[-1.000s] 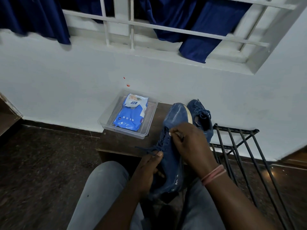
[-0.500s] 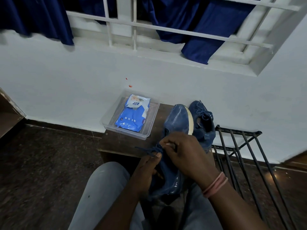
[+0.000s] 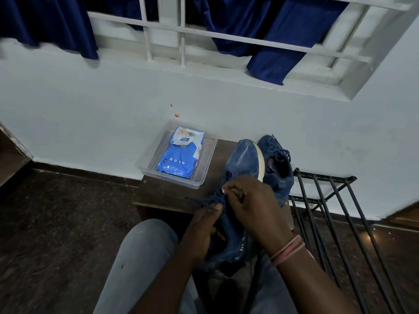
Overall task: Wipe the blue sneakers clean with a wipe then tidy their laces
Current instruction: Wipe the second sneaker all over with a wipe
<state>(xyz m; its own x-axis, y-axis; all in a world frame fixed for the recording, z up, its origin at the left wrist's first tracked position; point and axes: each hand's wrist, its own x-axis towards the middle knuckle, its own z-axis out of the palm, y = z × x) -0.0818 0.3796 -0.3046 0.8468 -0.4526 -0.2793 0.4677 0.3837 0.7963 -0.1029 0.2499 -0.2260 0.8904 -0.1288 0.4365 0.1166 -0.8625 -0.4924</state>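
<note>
A pale painted wall under a barred window with dark blue curtains backs a small dark wooden stool [image 3: 167, 196], which stands on a dark speckled floor beside a black metal rack [image 3: 328, 200]. On the stool sits a clear plastic tray [image 3: 145, 168] holding a blue pack of wipes [image 3: 179, 155], and to its right a second blue mesh sneaker [image 3: 277, 168] rests against the wall. The blue mesh sneaker with a pale sole edge [image 3: 243, 159] lies tilted, toe on the stool and heel down between the person's grey-trousered knees. It looks light and soft in the upper, stiffer along the sole, so it is best steadied at the heel or midfoot, while the thin dark blue laces [image 3: 205, 200], limp and apt to slip, want a fingertip pinch near the eyelets. The left hand [image 3: 204, 230] comes up from below, thumb pressed to the lace bundle, its other fingers seemingly cupping the shoe's side. The right hand [image 3: 251, 205], wrist banded with pinkish threads, arches over the tongue with fingers curled tight; it appears to pinch a lace, though the fingertips are partly hidden.
</note>
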